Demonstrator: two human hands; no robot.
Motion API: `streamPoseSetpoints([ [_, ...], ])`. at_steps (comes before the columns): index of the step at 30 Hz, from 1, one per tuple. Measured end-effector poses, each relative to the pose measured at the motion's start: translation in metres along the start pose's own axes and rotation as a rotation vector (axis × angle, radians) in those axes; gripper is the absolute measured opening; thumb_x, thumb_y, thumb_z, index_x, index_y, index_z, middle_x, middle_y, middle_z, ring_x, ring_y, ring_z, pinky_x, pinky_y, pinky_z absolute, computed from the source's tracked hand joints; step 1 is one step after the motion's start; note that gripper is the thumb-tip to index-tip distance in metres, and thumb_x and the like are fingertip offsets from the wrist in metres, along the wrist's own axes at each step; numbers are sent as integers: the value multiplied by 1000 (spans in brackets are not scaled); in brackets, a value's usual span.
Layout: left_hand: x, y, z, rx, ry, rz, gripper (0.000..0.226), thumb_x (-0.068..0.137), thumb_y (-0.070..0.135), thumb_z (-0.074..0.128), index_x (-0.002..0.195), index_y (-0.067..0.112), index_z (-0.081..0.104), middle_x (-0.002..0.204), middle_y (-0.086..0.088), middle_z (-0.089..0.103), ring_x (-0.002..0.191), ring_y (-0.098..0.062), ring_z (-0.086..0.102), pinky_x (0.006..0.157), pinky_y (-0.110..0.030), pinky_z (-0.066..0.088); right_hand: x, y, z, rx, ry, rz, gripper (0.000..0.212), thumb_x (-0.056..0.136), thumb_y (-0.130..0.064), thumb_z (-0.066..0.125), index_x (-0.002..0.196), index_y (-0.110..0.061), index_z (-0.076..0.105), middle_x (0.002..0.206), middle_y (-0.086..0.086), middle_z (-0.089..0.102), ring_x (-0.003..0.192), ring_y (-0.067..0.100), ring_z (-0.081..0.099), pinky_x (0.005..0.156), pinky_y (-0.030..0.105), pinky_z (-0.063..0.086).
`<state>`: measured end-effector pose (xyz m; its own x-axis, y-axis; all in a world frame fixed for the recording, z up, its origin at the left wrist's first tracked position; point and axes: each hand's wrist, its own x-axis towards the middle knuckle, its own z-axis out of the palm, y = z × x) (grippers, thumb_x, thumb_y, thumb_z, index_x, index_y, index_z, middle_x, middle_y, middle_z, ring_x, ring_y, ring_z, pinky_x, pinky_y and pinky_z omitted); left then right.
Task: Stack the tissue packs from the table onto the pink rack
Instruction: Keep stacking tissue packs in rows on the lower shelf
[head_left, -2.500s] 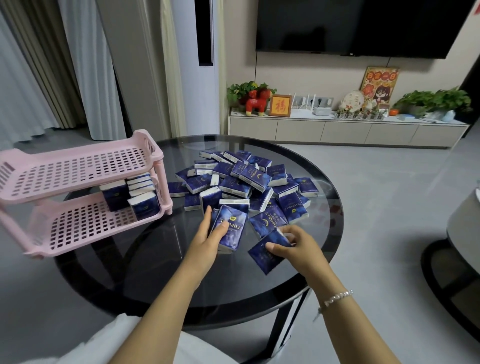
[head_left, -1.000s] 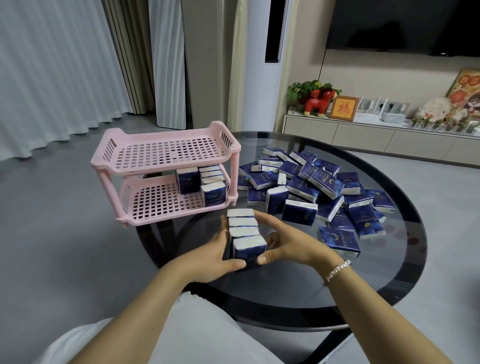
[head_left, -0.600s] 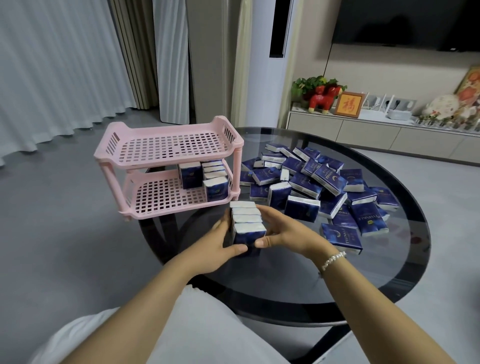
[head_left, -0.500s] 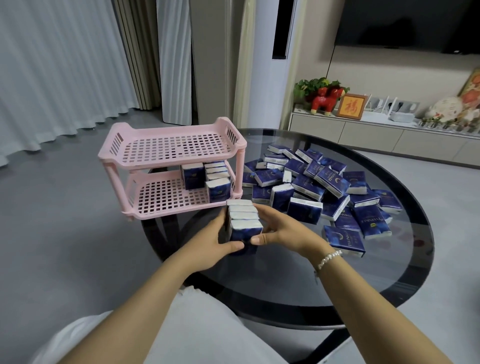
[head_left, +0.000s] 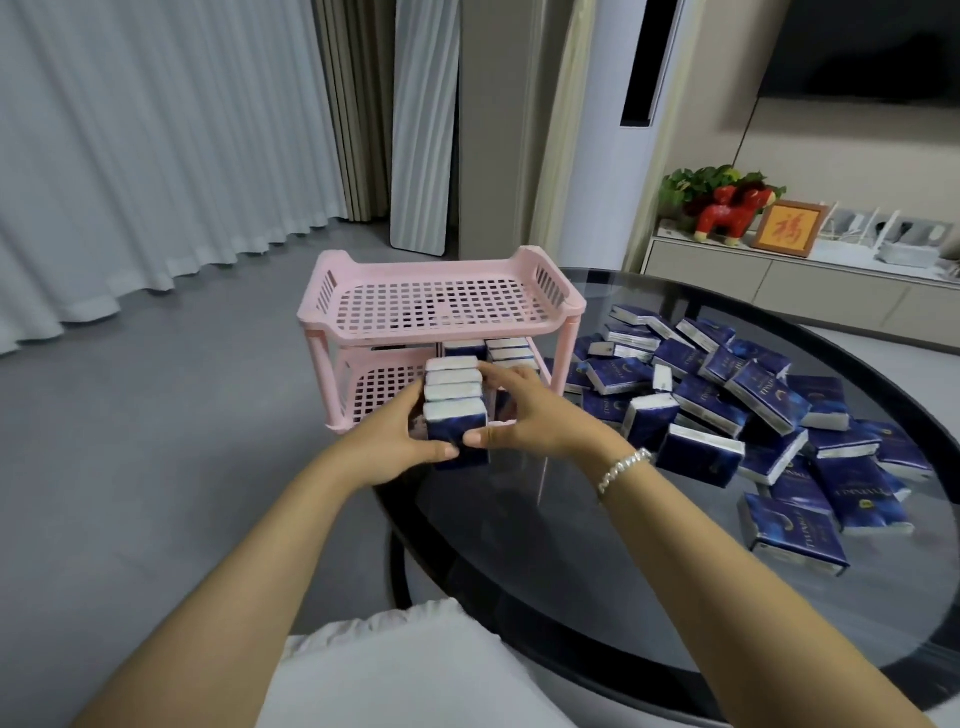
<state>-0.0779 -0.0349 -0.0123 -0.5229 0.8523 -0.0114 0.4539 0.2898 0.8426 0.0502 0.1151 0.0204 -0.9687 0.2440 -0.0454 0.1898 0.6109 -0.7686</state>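
Observation:
A row of several dark blue tissue packs (head_left: 454, 402) stands on edge, squeezed between my left hand (head_left: 389, 441) and my right hand (head_left: 524, 415). Both hands grip the row at the front opening of the lower shelf of the pink rack (head_left: 441, 332). Thumbs curl round the nearest pack. More packs (head_left: 511, 349) stand at the back right of that lower shelf. The rack's top shelf holds nothing. A loose pile of tissue packs (head_left: 753, 405) lies on the round dark glass table (head_left: 623, 571) to the right.
The rack stands at the table's left edge, with grey floor (head_left: 156, 467) beyond it. White curtains (head_left: 156, 156) hang at the left. A low cabinet (head_left: 779, 286) with a red figurine (head_left: 727, 213) and a framed picture (head_left: 787, 228) runs along the back right wall.
Both hands gathered loose packs into a row, then carried it up and left from the table to the front of the rack's lower shelf. The view turned left.

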Motion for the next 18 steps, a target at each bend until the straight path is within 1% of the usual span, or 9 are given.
streamPoseSetpoints([
  [1, 6, -1, -3, 4, -2, 1, 86, 76, 7, 77, 146, 25, 29, 136, 10, 48, 126, -7, 46, 110, -27, 33, 5, -2, -1, -36, 7, 21, 83, 78, -30, 75, 145, -31, 26, 130, -5, 41, 117, 10, 46, 98, 21, 41],
  [2, 12, -3, -4, 13, -11, 0, 86, 76, 7, 77, 145, 25, 30, 135, 11, 48, 126, -8, 45, 109, -25, 33, 10, -4, -2, -43, 6, 39, 80, 79, -29, 74, 145, -30, 27, 122, -7, 46, 111, 9, 50, 89, 12, 42],
  [3, 17, -4, -6, 21, -22, -3, 86, 76, 8, 77, 145, 24, 30, 134, 12, 47, 126, -8, 45, 108, -24, 32, 13, -5, -4, -43, 6, 60, 77, 81, -26, 72, 145, -28, 28, 108, -13, 50, 98, 2, 52, 75, 2, 41],
  [5, 29, -8, -7, 17, -37, -6, 85, 76, 12, 78, 145, 24, 31, 136, 11, 48, 127, -8, 45, 108, -23, 33, 21, -4, -6, -50, 13, 105, 73, 85, -23, 68, 145, -25, 28, 89, -20, 48, 76, -6, 49, 59, -1, 37],
  [7, 39, -12, -6, -3, -35, -6, 83, 76, 14, 77, 145, 23, 32, 136, 10, 50, 126, -8, 47, 104, -20, 36, 28, -5, -6, -71, 31, 135, 72, 86, -26, 67, 146, -23, 27, 91, -16, 50, 77, -3, 48, 65, 6, 36],
  [10, 50, -15, -6, -25, -28, -4, 78, 81, 11, 73, 145, 25, 30, 133, 12, 49, 124, -6, 47, 97, -13, 37, 40, -2, -2, -132, 90, 175, 66, 86, -31, 65, 143, -20, 35, 116, -3, 60, 101, 10, 53, 82, 17, 35],
  [12, 55, -13, -4, 7, -22, 21, 78, 84, 11, 69, 147, 26, 25, 131, 18, 43, 120, 0, 42, 98, -11, 32, 46, 0, 0, -177, 149, 211, 57, 86, -32, 64, 137, -17, 45, 125, 2, 60, 113, 17, 54, 84, 20, 35],
  [16, 63, -12, 2, 40, 22, 55, 72, 87, 9, 66, 146, 21, 26, 127, 16, 40, 116, 1, 38, 78, 9, 26, 55, 6, 5, -259, 255, 247, 34, 86, -31, 65, 114, -13, 61, 97, 5, 65, 98, 23, 59, 74, 24, 40],
  [18, 66, -15, 7, 39, 47, 66, 70, 87, 11, 66, 145, 21, 28, 131, 12, 45, 120, -3, 43, 85, 3, 28, 56, 9, 8, -255, 336, 249, 33, 85, -28, 65, 114, -13, 62, 102, 5, 67, 101, 23, 60, 78, 28, 45],
])
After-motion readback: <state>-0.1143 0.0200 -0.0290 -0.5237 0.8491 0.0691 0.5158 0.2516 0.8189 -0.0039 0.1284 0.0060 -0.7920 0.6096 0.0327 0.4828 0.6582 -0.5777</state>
